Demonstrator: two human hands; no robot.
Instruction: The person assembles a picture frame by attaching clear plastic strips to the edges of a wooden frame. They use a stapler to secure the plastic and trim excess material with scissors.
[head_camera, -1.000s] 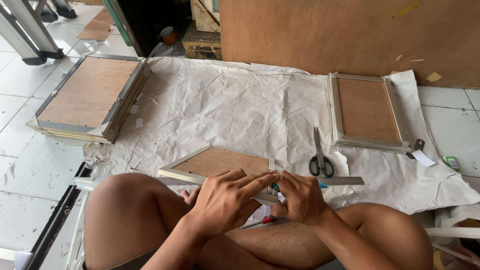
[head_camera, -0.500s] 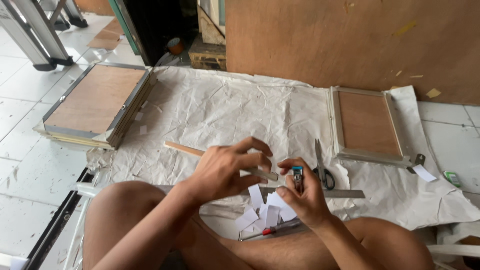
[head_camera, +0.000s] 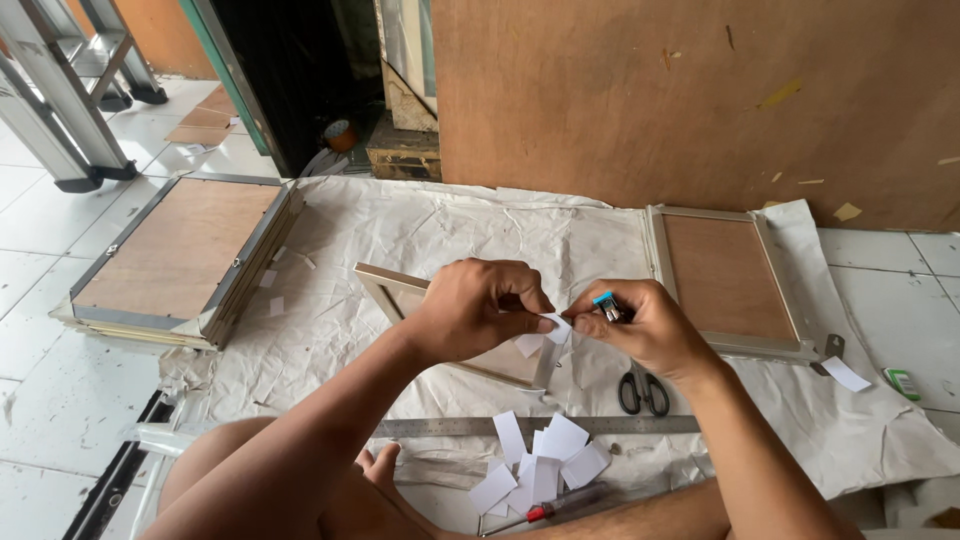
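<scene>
Above the crumpled paper sheet (head_camera: 420, 240) on the floor, the left hand (head_camera: 480, 305) pinches a small white paper slip (head_camera: 556, 326) while the right hand (head_camera: 650, 325) clasps a blue-tipped cutter (head_camera: 606, 303); I'd pull the slip taut and slice away from the fingertips.

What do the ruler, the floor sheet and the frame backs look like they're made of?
Ruler: metal, probably steel; grey, dull sheen, thin and flat.
Floor sheet: paper by the look; off-white, matte, sharply creased all over.
Frame backs: thin plywood or hardboard; brown, matte, faint grain. Their rims look like pale metal or painted moulding; can't tell which.
</scene>
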